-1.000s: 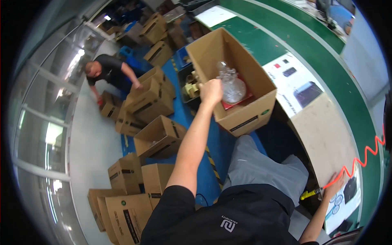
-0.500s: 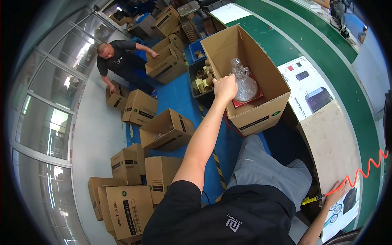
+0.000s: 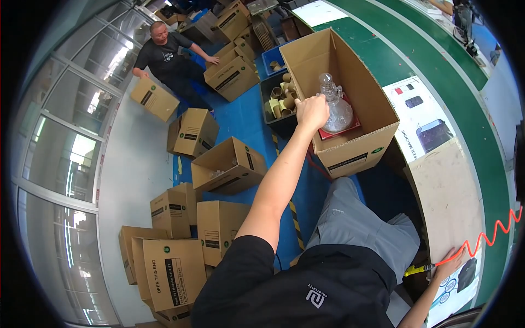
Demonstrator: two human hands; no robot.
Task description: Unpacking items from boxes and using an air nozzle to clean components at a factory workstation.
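Note:
My left hand [image 3: 313, 112] is closed over the left rim of a tall open cardboard box [image 3: 350, 156]. Inside that box stands a clear glass-like vessel [image 3: 334, 112] with a round body and a narrow ringed neck, on a red flat base [image 3: 350, 124]. It is just right of my knuckles, and I cannot tell whether they touch it. At the lower right, my right hand [image 3: 449, 265] lies on the edge of the worktable with its fingers stretched out. A red coiled hose [image 3: 481, 240] passes by it, with a yellow tool end [image 3: 416, 270] beside the wrist.
Several cardboard boxes [image 3: 175, 273] stand on the left, including an open one [image 3: 229, 167] on the blue floor. A dark bin [image 3: 279, 101] of cardboard tubes is beside my box. A person [image 3: 169, 60] at the far left holds a carton [image 3: 155, 99]. The green-edged worktable [image 3: 445, 175] runs along the right.
The other person has straightened up and lifted the carton off the floor. My view has shifted slightly; my left hand stays on the box rim and my right hand stays on the table edge.

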